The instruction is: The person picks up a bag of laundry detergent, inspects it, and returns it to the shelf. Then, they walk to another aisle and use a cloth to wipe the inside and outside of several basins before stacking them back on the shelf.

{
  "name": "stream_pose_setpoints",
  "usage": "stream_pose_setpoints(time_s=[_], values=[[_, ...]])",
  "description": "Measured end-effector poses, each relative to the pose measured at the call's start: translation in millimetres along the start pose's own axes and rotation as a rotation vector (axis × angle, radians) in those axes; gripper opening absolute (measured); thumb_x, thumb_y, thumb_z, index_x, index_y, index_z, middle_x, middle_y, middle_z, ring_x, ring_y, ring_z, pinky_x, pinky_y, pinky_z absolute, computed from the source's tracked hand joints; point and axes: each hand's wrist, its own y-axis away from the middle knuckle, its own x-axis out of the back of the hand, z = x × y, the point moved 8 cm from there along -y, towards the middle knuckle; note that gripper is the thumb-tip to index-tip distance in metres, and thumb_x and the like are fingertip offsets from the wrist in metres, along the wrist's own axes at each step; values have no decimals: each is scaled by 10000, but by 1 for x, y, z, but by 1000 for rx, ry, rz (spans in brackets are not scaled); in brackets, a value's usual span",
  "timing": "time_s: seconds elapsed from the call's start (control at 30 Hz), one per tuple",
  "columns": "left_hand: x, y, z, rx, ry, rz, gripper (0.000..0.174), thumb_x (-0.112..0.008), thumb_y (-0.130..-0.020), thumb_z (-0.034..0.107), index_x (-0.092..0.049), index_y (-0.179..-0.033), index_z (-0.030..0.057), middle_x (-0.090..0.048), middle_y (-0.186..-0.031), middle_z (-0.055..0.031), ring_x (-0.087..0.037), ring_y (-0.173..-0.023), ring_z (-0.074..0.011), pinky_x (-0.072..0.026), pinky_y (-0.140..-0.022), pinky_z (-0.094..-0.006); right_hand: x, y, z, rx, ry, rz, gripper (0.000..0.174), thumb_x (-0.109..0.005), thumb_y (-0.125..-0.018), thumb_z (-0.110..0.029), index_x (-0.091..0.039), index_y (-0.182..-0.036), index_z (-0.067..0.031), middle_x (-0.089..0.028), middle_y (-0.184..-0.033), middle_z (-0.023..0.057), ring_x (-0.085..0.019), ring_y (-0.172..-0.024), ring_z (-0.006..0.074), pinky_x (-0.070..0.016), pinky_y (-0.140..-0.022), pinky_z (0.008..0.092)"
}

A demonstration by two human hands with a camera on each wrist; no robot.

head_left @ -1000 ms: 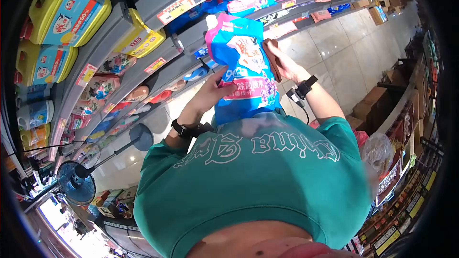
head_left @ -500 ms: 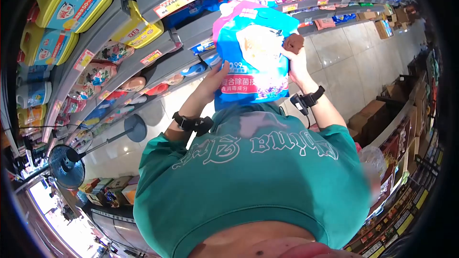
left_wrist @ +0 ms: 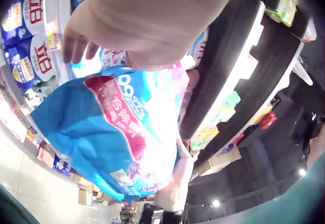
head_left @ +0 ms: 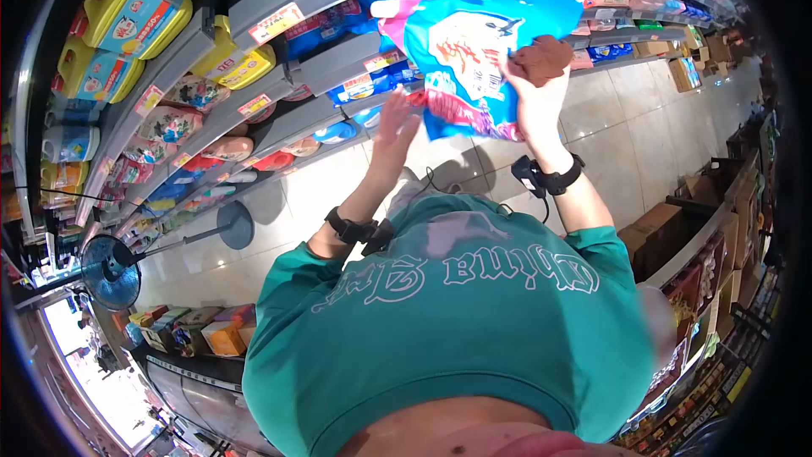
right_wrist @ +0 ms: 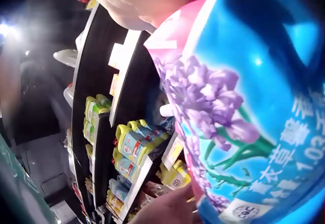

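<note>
A blue and pink detergent pouch (head_left: 474, 51) with a white cap at one corner is held tilted in front of the shelves. My right hand (head_left: 541, 106) grips its right edge, thumb over the front, with a crumpled brown cloth (head_left: 545, 59) at the same hand. My left hand (head_left: 396, 135), fingers loosely extended, is beside the pouch's lower left corner. From the left wrist, this hand (left_wrist: 137, 26) overlaps the pouch's upper part, and the right hand (left_wrist: 175, 183) shows at the far edge. Lavender print on the pouch (right_wrist: 244, 82) fills much of the right wrist view.
Grey shelves (head_left: 338, 76) with price tags hold detergent bags and bottles ahead and left, including yellow jugs (head_left: 139, 17). A standing fan (head_left: 110, 271) is at the left. Cardboard boxes (head_left: 655, 233) stand on the right, beside the tiled floor (head_left: 626, 135).
The pouch has moved away from my body toward the shelves and tilted, its lower edge lifting. My left hand has come off its left side, while the right hand keeps its grip.
</note>
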Motion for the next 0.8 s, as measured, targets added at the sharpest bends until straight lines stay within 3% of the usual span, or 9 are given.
stream_pose_setpoints(time_s=[0.07, 0.1, 0.17, 0.3, 0.43, 0.5, 0.57, 0.77, 0.8], values=[[-46, 1, 16, 147, 282, -128, 824, -444, -944, 564, 33, -1529, 233, -70, -1579, -107, -145, -1441, -288, -240, -1102, -462, -11, 4, -23, 175, 157, -65, 162, -757, -626, -61, -594, -621, -59, -590, -700, 54, -540, -838, 266, -386, -804, 405], [-60, -9, 18, 174, 343, -52, 849, -410, -915, 652, 43, -1522, 268, -189, -1552, -124, -261, -1404, -306, -282, -1083, -482, -24, 14, -52, 401, 345, -281, 160, -754, -608, -52, -618, -693, -64, -620, -761, 83, -577, -829, 268, -407, -804, 377], [-72, -31, -17, 19, 856, -376, 839, -404, -908, 664, -72, -1524, 201, -319, -1498, -138, -387, -1337, -301, -357, -1052, -477, -37, 42, -40, 58, -309, -234, 463, -665, -587, 92, -595, -1016, -69, -625, -826, 102, -618, -851, 263, -481, -795, 320], [-62, -6, -27, 71, 879, -217, 792, -409, -917, 644, -159, -1489, 157, -372, -1454, -144, -433, -1292, -296, -394, -1021, -464, -68, 87, -99, 20, -265, -927, 505, -651, -636, 21, -555, -1123, -75, -600, -1033, 181, -576, -1009, 389, -490, -845, 411], [-57, -7, -27, 63, 825, -130, 753, -415, -926, 623, -246, -1454, 113, -425, -1409, -151, -478, -1248, -291, -431, -990, -451, -14, 58, -103, -257, -367, -869, 463, -684, -721, -13, -540, -1160, -57, -616, -1063, 168, -619, -1007, 330, -499, -840, 377], [-54, -13, -33, 50, 793, -111, 738, -418, -930, 612, -290, -1437, 91, -451, -1387, -154, -501, -1226, -288, -450, -975, -444, 16, 35, -79, -248, -309, -622, 417, -703, -735, -37, -569, -1130, -50, -616, -1034, 143, -622, -969, 299, -492, -830, 347], [-54, -15, -37, 45, 765, -95, 725, -421, -935, 602, -334, -1419, 69, -477, -1364, -158, -524, -1203, -285, -468, -960, -437, 22, 17, -79, 271, 27, -633, 531, -732, -760, -34, -397, -1172, -19, -580, -1121, 141, -600, -1047, 202, -489, -885, 351], [-87, 20, -14, 125, 989, -146, 558, -445, -983, 434, -393, -1379, 44, -526, -1303, -157, -560, -1150, -263, -492, -937, -409, -14, 25, -12, 3, -242, -666, 691, -752, -763, -210, -360, -1281, 25, -551, -1167, 160, -498, -1133, 292, -369, -980, 395], [-86, 24, -14, 127, 992, -139, 556, -446, -983, 433, -394, -1378, 45, -527, -1301, -156, -560, -1149, -263, -492, -936, -408, -15, 30, -23, 156, -131, -679, 670, -742, -757, -204, -384, -1285, 1, -549, -1122, 168, -501, -1096, 317, -375, -954, 413]])
